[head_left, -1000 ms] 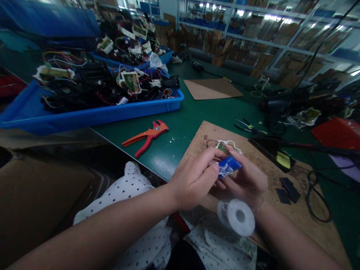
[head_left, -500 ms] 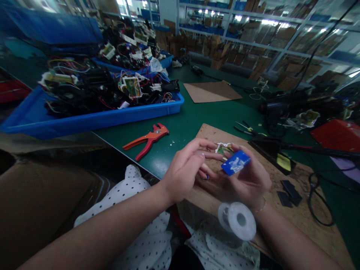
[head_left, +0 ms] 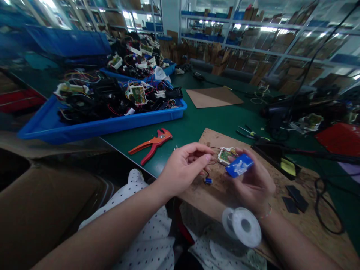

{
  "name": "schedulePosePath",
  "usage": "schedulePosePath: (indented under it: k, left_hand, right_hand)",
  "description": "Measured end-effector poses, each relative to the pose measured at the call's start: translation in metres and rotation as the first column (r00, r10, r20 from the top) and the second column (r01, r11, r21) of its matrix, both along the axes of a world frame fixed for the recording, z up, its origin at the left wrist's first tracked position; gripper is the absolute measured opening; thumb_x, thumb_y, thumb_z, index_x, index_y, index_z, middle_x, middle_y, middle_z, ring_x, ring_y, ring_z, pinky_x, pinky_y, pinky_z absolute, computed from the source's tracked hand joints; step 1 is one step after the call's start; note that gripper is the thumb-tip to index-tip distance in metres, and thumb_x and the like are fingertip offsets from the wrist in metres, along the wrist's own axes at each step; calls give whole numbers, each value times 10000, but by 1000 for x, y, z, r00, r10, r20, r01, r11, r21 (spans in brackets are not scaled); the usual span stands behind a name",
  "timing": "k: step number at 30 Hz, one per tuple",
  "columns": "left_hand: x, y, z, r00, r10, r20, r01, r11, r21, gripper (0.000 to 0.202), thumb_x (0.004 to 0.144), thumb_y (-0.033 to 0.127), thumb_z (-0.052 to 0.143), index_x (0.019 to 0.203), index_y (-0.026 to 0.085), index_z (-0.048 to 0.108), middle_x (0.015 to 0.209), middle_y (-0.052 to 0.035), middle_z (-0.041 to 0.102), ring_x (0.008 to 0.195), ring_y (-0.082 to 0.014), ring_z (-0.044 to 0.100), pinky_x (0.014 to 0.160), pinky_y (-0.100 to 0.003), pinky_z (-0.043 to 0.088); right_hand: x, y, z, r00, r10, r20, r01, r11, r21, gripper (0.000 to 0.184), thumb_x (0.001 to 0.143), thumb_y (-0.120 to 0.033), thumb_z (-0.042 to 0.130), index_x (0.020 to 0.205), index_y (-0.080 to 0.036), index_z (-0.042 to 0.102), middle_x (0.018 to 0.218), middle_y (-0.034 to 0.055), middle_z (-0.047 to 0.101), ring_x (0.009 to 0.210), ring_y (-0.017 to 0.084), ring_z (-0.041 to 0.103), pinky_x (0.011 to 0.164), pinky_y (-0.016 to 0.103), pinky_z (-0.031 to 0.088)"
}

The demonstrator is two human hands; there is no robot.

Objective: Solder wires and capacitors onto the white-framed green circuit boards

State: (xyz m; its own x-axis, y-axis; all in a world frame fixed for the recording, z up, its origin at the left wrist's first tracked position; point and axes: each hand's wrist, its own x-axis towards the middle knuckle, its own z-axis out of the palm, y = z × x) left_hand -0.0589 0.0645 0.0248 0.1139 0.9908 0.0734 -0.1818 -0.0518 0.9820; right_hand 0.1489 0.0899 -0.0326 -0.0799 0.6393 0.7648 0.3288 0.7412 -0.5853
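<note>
My right hand holds a small blue battery pack between thumb and fingers above a worn brown work board. My left hand pinches thin red and black wires that run from the pack, with a small blue connector hanging below. A small green circuit board with a white edge lies on the work board just beyond both hands.
A solder spool sits near my right wrist. Red wire strippers lie on the green table. A blue tray full of wired parts stands at left. A soldering iron stand, tweezers, black pads and cables are at right.
My left hand has let go of the blue pack and drawn left, now pinching its wires. The pack stays in my right hand. The view has shifted slightly.
</note>
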Motion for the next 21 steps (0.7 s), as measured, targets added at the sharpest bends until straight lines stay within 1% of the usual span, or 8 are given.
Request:
schedulePosePath:
  k: [3,5,9,12,14,17,19,21]
  left_hand:
    - [6,-6,1,998,-52,-48,53,998,38,171,942,269,631,1046,142,677,881,-37,712,676,-91,648,609,-189,542]
    - [7,-8,2,993,-47,-112,56,995,82,181,961,286,606,1062,158,685,920,-44,729,680,-101,653,612,-208,539]
    - [6,-12,5,945,63,-322,17,971,239,131,916,297,690,976,210,768,904,-20,744,764,-130,669,652,-230,511]
    - [6,-13,5,919,129,-372,6,940,340,102,890,285,729,947,225,788,898,-18,747,788,-141,667,652,-237,503]
    - [7,-13,4,914,155,-374,-4,927,375,112,888,279,731,970,230,789,932,-29,746,798,-146,667,670,-244,521]
    - [7,-13,1,894,180,-410,-7,921,389,125,890,306,727,980,241,786,942,-32,727,780,-145,654,711,-258,539]
    - [7,-13,1,870,196,-452,4,915,404,119,906,308,707,975,239,776,946,-29,713,786,-145,649,745,-267,539]
    - [7,-14,1,833,219,-508,33,898,440,117,936,287,665,972,223,756,973,-34,702,840,-156,649,779,-279,527]
  right_hand:
    - [-2,0,2,999,2,37,-3,999,34,711,746,-210,804,1409,-234,548,1284,115,685,997,242,742,844,384,653]
    - [-2,0,2,998,-15,63,12,999,48,697,750,-220,802,1402,-233,555,1274,114,692,1011,245,738,852,385,650]
    - [-2,1,3,996,-21,87,18,999,34,683,754,-254,805,1394,-239,565,1261,107,700,1040,255,727,874,397,640]
    - [-2,2,3,994,-19,110,17,1000,19,667,766,-284,799,1391,-240,570,1272,105,695,1083,265,712,899,401,627]
    - [-2,2,4,990,-21,141,18,1000,20,665,771,-292,797,1393,-246,568,1276,98,695,1096,264,707,915,397,618]
    - [-1,1,7,979,-21,201,13,999,42,668,768,-256,798,1396,-262,569,1276,77,698,1092,250,707,936,384,605]
    - [-1,1,8,974,-27,225,14,998,60,680,763,-230,800,1401,-266,567,1282,69,696,1095,242,703,940,372,598]
    - [0,1,8,970,-33,239,17,998,65,701,754,-208,805,1408,-264,561,1289,66,692,1096,233,701,930,351,598]
